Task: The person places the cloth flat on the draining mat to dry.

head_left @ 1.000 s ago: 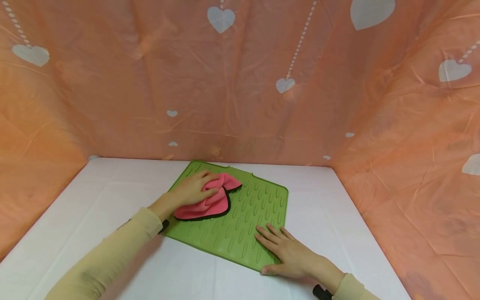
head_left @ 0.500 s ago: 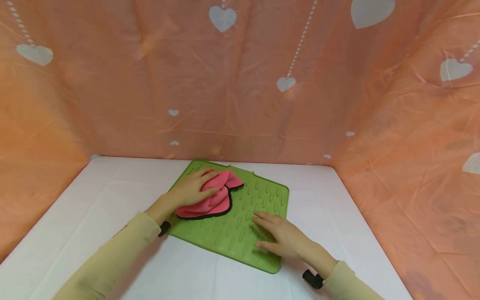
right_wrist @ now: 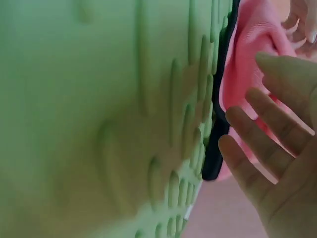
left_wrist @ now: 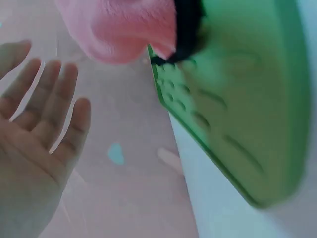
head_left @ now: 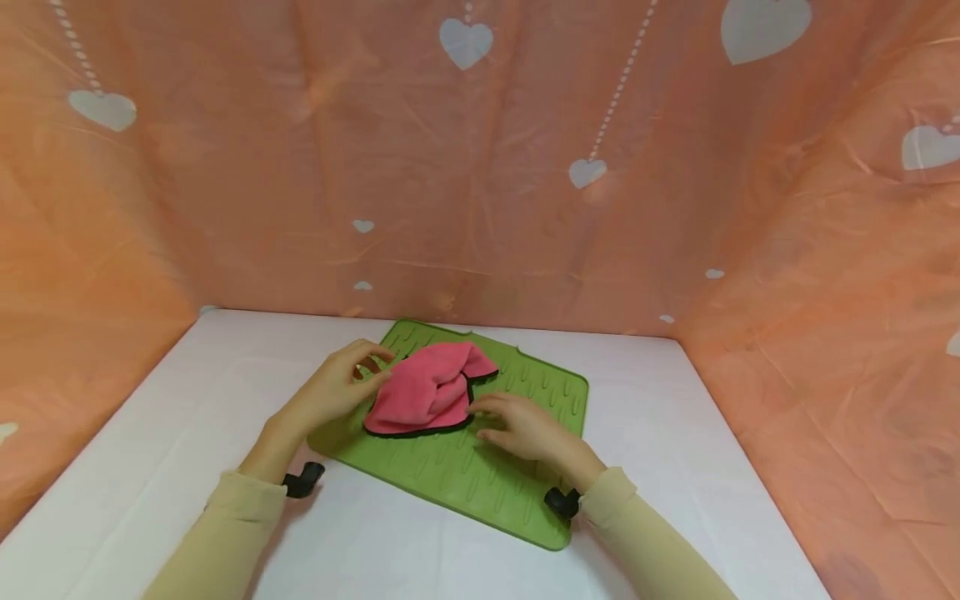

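A crumpled pink cloth (head_left: 420, 387) with black edging lies on a green ridged mat (head_left: 442, 475). To its left is my left hand (head_left: 337, 387), lifted off it with fingers loosely bent and holding nothing. In the left wrist view that hand (left_wrist: 44, 124) is spread apart from the cloth (left_wrist: 124, 29). At the cloth's right edge hovers my right hand (head_left: 521, 425), palm toward the cloth. Its fingers (right_wrist: 252, 168) look relaxed in the right wrist view, close to the black edging; whether they touch it I cannot tell.
The mat lies at a slant on a white table (head_left: 247, 375). An orange sheet with pale hearts (head_left: 465, 250) hangs behind the table and along both sides.
My left hand has come off the cloth and moved left. The right hand has lifted from the mat's lower right corner and moved up and left to the cloth.
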`<state>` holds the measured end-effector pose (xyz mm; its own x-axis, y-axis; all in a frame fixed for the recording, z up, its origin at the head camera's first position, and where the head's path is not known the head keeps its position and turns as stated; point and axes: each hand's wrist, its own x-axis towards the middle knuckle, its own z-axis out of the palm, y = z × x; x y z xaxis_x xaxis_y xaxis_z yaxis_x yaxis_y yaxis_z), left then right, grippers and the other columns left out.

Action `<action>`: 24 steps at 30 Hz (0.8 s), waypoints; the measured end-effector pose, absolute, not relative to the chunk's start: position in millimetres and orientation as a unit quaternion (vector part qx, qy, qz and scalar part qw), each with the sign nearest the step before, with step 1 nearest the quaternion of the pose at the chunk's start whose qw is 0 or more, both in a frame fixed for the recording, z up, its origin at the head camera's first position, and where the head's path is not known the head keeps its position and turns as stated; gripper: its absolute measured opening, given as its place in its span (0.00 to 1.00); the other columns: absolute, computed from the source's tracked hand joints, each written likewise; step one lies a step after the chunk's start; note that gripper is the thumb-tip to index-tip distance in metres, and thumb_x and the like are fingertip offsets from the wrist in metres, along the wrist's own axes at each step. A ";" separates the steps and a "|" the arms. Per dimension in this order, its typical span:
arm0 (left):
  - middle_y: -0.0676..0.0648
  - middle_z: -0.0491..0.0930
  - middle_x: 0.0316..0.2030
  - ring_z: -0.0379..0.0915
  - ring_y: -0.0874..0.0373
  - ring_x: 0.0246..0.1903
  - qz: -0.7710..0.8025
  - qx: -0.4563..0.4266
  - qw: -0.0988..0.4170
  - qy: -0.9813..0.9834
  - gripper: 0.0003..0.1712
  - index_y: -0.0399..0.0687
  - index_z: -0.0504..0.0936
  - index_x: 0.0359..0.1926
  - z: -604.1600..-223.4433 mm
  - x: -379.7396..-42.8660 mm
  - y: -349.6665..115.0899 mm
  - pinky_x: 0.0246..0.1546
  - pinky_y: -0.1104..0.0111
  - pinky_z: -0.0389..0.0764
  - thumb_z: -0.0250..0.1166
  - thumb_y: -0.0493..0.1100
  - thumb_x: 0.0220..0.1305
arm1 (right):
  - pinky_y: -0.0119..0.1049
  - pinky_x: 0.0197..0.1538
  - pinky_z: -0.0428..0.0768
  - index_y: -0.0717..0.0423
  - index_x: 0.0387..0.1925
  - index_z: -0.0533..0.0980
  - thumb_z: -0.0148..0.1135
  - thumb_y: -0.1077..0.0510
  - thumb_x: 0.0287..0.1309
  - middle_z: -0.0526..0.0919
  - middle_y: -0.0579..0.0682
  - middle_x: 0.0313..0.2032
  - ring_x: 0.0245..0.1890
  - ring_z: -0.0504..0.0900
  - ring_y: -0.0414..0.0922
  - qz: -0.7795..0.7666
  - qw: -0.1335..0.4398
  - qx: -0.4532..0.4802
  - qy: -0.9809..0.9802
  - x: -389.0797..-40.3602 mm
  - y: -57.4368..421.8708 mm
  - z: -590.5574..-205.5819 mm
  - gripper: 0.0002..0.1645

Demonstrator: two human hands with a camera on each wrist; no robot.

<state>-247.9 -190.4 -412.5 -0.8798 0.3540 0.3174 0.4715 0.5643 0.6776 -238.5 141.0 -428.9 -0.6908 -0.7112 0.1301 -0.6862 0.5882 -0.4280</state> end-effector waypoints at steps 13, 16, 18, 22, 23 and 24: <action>0.49 0.84 0.39 0.78 0.59 0.37 -0.411 -0.225 -0.034 -0.883 0.12 0.43 0.85 0.44 -433.8 -233.4 -217.2 0.36 0.67 0.79 0.77 0.38 0.61 | 0.40 0.57 0.81 0.55 0.49 0.86 0.72 0.63 0.64 0.86 0.49 0.48 0.51 0.85 0.46 -0.207 0.036 -0.434 0.876 -270.3 118.3 -442.8 0.13; 0.49 0.83 0.39 0.78 0.59 0.36 -0.409 -0.223 -0.048 -0.884 0.13 0.43 0.84 0.43 -436.1 -233.1 -217.6 0.37 0.68 0.79 0.78 0.38 0.59 | 0.38 0.56 0.81 0.54 0.47 0.87 0.73 0.62 0.63 0.86 0.48 0.46 0.50 0.85 0.44 -0.207 0.032 -0.444 0.871 -274.3 118.1 -445.9 0.11; 0.49 0.83 0.38 0.78 0.59 0.36 -0.405 -0.222 -0.058 -0.885 0.13 0.42 0.84 0.43 -437.1 -232.7 -216.9 0.37 0.68 0.79 0.78 0.37 0.60 | 0.37 0.55 0.81 0.54 0.45 0.88 0.73 0.62 0.63 0.87 0.48 0.45 0.48 0.85 0.44 -0.207 0.029 -0.451 0.868 -276.3 117.7 -446.9 0.09; 0.50 0.83 0.37 0.78 0.59 0.35 -0.400 -0.220 -0.073 -0.886 0.10 0.41 0.83 0.44 -439.9 -233.0 -213.6 0.35 0.68 0.78 0.74 0.36 0.64 | 0.36 0.54 0.81 0.53 0.43 0.88 0.73 0.60 0.64 0.87 0.48 0.44 0.47 0.84 0.43 -0.200 0.027 -0.460 0.865 -279.0 117.4 -447.3 0.07; 0.50 0.83 0.37 0.78 0.59 0.36 -0.401 -0.220 -0.075 -0.886 0.09 0.41 0.83 0.44 -440.9 -233.3 -212.6 0.34 0.68 0.78 0.73 0.36 0.65 | 0.36 0.54 0.81 0.53 0.43 0.88 0.73 0.60 0.64 0.87 0.48 0.44 0.47 0.84 0.43 -0.199 0.029 -0.459 0.865 -279.3 117.5 -447.3 0.07; 0.51 0.84 0.36 0.78 0.59 0.36 -0.400 -0.221 -0.076 -0.886 0.08 0.41 0.83 0.44 -442.1 -233.6 -211.8 0.34 0.68 0.78 0.73 0.37 0.66 | 0.36 0.54 0.81 0.53 0.43 0.88 0.73 0.60 0.64 0.87 0.48 0.44 0.47 0.84 0.43 -0.198 0.030 -0.459 0.865 -279.5 117.7 -447.5 0.07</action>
